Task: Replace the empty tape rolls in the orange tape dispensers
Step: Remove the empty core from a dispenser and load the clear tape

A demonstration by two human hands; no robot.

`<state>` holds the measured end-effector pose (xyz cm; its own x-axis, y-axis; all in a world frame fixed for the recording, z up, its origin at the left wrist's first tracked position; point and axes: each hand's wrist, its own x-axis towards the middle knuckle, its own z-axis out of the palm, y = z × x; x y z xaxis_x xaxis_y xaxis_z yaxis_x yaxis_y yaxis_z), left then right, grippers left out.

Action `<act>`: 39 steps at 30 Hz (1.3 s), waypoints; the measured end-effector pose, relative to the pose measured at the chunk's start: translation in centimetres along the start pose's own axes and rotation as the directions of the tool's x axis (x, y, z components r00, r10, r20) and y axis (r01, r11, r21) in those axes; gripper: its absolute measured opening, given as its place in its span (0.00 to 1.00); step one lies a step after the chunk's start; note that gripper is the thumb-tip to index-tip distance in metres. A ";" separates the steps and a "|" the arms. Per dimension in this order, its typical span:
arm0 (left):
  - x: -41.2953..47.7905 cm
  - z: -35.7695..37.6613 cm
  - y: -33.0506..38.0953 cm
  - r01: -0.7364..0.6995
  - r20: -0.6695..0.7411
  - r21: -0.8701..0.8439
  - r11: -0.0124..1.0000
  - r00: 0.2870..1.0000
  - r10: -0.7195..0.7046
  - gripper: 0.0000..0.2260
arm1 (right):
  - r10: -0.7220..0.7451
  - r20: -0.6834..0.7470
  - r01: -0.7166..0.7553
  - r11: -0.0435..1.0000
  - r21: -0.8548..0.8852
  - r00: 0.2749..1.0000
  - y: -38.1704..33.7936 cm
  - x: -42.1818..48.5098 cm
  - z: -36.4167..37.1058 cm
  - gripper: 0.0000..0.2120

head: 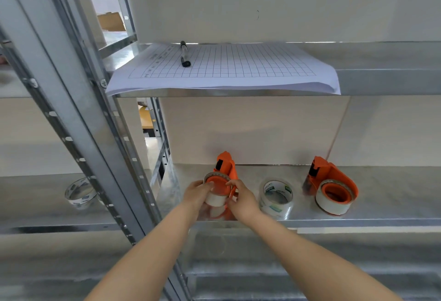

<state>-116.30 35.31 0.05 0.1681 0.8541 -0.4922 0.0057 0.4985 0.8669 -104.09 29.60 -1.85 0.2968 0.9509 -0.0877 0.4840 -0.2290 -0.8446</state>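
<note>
An orange tape dispenser (225,169) stands on the metal shelf (381,207), its hub holding a white, nearly bare tape roll (216,199). My left hand (196,197) grips the roll's left side, thumb on the orange hub. My right hand (241,201) holds the dispenser's right side, fingers on the hub rim. A full clear tape roll (276,199) lies flat to the right. Further right a second orange dispenser (330,182) lies on its side with a white roll around its hub.
Another clear tape roll (80,193) sits on the neighbouring shelf at left, behind a slanted metal upright (100,148). The upper shelf carries gridded paper sheets (226,69) with a black marker (184,53). A white wall backs the shelves.
</note>
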 end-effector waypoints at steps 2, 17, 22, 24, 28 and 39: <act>-0.4 -0.4 0.5 0.034 -0.027 -0.134 0.990 0.999 -0.038 0.15 | -0.008 0.005 0.008 0.998 0.069 1.000 -0.2 -0.2 0.0 0.17; -2.5 -2.9 0.5 0.052 0.197 -0.276 0.960 0.980 0.003 0.08 | -0.210 -0.009 0.195 0.925 -0.327 0.978 -0.2 -2.3 -1.5 0.28; -2.6 -3.1 0.1 0.046 0.180 -0.282 0.958 0.984 0.005 0.16 | -0.502 0.047 0.473 0.776 -0.418 0.864 -1.6 -3.5 0.4 0.17; -2.7 -3.2 0.1 0.055 0.175 -0.314 0.948 0.985 0.001 0.17 | -0.467 0.021 0.439 0.815 -0.377 0.884 -2.0 -3.5 1.0 0.13; -2.8 -3.1 0.0 0.022 0.201 -0.361 0.932 0.978 0.055 0.21 | -0.413 -0.022 0.386 0.869 -0.311 0.911 -2.3 -3.2 1.2 0.09; -0.3 -4.2 0.8 0.070 -0.015 -0.609 0.790 0.995 -0.100 0.26 | -0.396 -0.036 0.364 0.874 -0.323 0.918 -3.5 -1.2 -2.2 0.11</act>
<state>-120.46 36.07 0.51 0.1522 0.8020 -0.5776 -0.5845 0.5443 0.6018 -104.32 28.81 2.42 0.1106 0.9557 0.2728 0.7967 0.0789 -0.5993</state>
